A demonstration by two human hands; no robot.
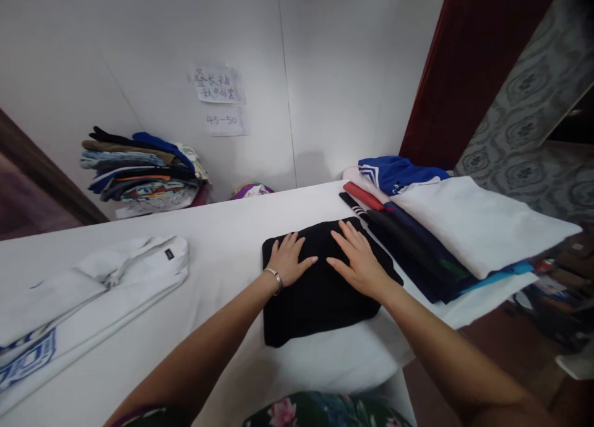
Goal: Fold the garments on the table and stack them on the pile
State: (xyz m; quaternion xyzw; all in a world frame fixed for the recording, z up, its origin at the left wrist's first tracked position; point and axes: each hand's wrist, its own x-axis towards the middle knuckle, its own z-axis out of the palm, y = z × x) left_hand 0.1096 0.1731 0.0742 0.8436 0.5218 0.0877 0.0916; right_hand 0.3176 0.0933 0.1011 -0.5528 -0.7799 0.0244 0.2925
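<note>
A black folded garment (320, 303) lies flat on the white-covered table (223, 223) in front of me. My left hand (290, 260), with a silver bracelet at the wrist, rests palm down on its upper left part, fingers spread. On the upper right part of the same cloth lies my right hand (357, 260), also flat with fingers apart. Neither hand grips anything. To the left, a white garment (134, 272) with a dark neck label and blue print is spread on the table.
Folded clothes (143, 167) are stacked by the wall at the back left. At the right edge, dark garments (413, 241) and a white garment (482, 223) lie piled, with a blue garment (399, 170) behind. Handwritten paper signs (220, 86) hang on the wall.
</note>
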